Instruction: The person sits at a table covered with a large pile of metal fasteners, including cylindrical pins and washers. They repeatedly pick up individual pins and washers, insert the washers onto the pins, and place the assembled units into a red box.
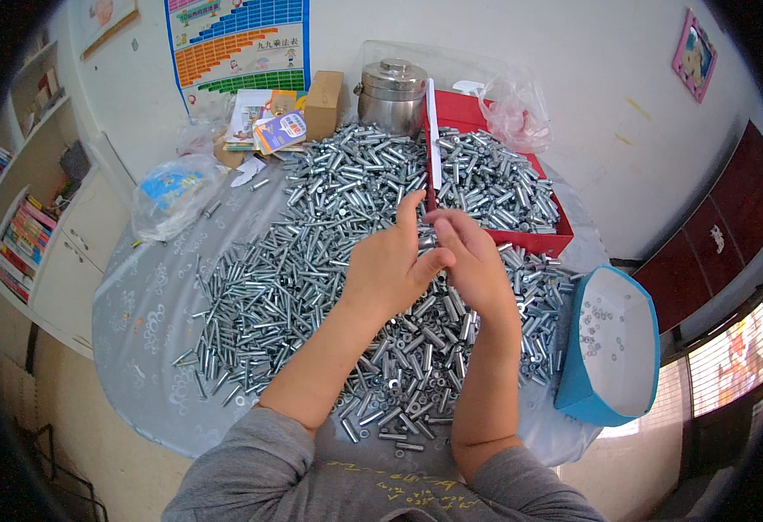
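My left hand [387, 268] is raised over the middle of a large heap of silvery bolts and metal sleeves [320, 252]. Its index finger points up and its thumb is spread toward my right hand; the other fingers are hidden. Close beside it, touching or nearly so, my right hand [479, 268] has its fingers bent together toward the left one. Whatever the right fingers hold, if anything, is out of sight. Just beyond both hands stands a red box [529, 242] filled with similar metal pieces. Small nuts and washers [394, 383] lie among the sleeves nearer me.
A blue, white-lined bin [579, 396] with a few small rings stands at the right table edge. Behind the heap are a lidded steel pot [390, 97], a cardboard box [322, 106] and booklets [279, 130]. A plastic bag [175, 198] rests on the grey tablecloth [138, 365] at left.
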`<control>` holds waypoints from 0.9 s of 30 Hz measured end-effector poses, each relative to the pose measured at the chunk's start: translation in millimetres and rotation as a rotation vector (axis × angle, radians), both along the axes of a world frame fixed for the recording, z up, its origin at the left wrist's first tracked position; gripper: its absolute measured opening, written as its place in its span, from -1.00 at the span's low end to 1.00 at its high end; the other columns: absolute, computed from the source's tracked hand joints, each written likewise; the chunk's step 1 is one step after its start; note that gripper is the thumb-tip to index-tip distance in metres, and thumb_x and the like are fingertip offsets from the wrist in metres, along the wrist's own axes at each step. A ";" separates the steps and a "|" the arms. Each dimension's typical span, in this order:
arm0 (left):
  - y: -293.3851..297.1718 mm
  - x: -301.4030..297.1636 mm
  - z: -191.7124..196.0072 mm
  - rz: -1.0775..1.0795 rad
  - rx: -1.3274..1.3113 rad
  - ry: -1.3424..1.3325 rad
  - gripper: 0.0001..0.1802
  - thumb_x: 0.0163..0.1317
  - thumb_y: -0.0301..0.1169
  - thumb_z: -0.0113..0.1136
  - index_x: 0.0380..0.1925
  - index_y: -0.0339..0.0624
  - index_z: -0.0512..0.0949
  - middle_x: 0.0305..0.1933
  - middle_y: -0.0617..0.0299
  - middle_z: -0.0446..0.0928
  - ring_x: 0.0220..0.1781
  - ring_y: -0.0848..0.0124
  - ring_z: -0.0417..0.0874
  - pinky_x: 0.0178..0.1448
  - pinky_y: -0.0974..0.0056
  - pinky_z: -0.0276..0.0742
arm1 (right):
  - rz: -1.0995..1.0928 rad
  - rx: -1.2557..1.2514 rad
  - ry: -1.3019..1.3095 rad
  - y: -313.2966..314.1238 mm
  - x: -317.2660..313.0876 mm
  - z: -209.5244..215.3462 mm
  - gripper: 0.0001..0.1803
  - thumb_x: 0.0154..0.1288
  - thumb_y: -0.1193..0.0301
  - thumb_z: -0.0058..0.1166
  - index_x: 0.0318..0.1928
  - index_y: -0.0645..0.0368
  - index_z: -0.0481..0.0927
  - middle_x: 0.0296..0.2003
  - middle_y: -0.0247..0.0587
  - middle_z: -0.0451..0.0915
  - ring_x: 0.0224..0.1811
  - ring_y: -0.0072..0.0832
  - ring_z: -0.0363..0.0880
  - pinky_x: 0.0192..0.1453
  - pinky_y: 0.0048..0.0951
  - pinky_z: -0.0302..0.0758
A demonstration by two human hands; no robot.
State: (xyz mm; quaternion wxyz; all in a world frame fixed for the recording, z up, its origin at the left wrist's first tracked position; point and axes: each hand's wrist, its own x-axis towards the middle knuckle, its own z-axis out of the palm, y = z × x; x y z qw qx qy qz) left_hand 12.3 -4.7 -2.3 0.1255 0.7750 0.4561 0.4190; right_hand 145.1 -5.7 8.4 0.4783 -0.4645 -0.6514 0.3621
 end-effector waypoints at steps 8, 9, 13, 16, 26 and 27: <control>-0.1 -0.3 1.2 0.001 -0.022 0.026 0.05 -0.05 0.44 -0.41 0.07 -0.39 0.15 -0.63 -0.02 0.49 -0.55 0.04 0.56 -0.53 0.11 0.41 | -0.010 -0.063 -0.093 1.0 1.0 -5.1 -0.75 0.20 0.39 -0.18 -0.17 0.27 0.44 -0.54 -0.23 0.47 -0.47 -0.53 0.42 -0.37 -0.51 0.32; 0.9 -2.0 1.1 0.017 -0.026 0.030 0.05 -0.04 0.44 -0.41 0.07 -0.38 0.15 -0.63 -0.02 0.49 -0.55 0.05 0.57 -0.53 0.11 0.42 | -0.012 -0.053 -0.071 1.4 1.2 -5.0 -0.73 0.22 0.37 -0.18 -0.16 0.27 0.43 -0.52 -0.21 0.48 -0.46 -0.50 0.43 -0.35 -0.49 0.34; -0.9 0.9 0.5 -0.003 -0.007 0.014 0.03 -0.05 0.45 -0.40 0.05 -0.36 0.17 -0.63 -0.01 0.49 -0.55 0.05 0.57 -0.52 0.12 0.43 | -0.030 -0.083 0.021 -1.2 -0.2 1.9 -0.71 0.24 0.35 -0.21 -0.14 0.28 0.42 -0.44 -0.17 0.49 -0.41 -0.45 0.44 -0.30 -0.48 0.35; 0.4 -1.4 1.0 0.040 -0.010 0.050 0.02 -0.04 0.44 -0.41 0.05 -0.34 0.18 -0.63 0.01 0.49 -0.55 0.05 0.57 -0.53 0.11 0.42 | 0.026 -0.140 -0.129 -4.6 -1.6 7.0 -0.71 0.15 0.46 -0.24 -0.12 0.31 0.39 -0.53 -0.32 0.38 -0.45 -0.60 0.32 -0.33 -0.57 0.28; 2.3 -0.9 -4.1 0.042 -0.011 0.023 -0.02 0.00 0.43 -0.52 0.07 -0.25 0.20 -0.64 0.11 0.43 -0.56 0.04 0.50 -0.52 0.09 0.33 | 0.011 -0.165 -0.046 -5.0 -1.1 5.5 -0.66 0.22 0.39 -0.27 -0.06 0.33 0.37 -0.47 -0.25 0.44 -0.40 -0.53 0.39 -0.29 -0.51 0.33; 1.3 -0.4 -2.5 0.024 -0.004 0.019 -0.03 0.00 0.42 -0.46 0.06 -0.28 0.20 -0.64 0.07 0.45 -0.55 0.03 0.52 -0.52 0.09 0.36 | 0.002 -0.131 -0.025 -4.8 -1.7 5.3 -0.66 0.25 0.36 -0.26 -0.05 0.33 0.36 -0.46 -0.24 0.45 -0.40 -0.53 0.40 -0.29 -0.50 0.33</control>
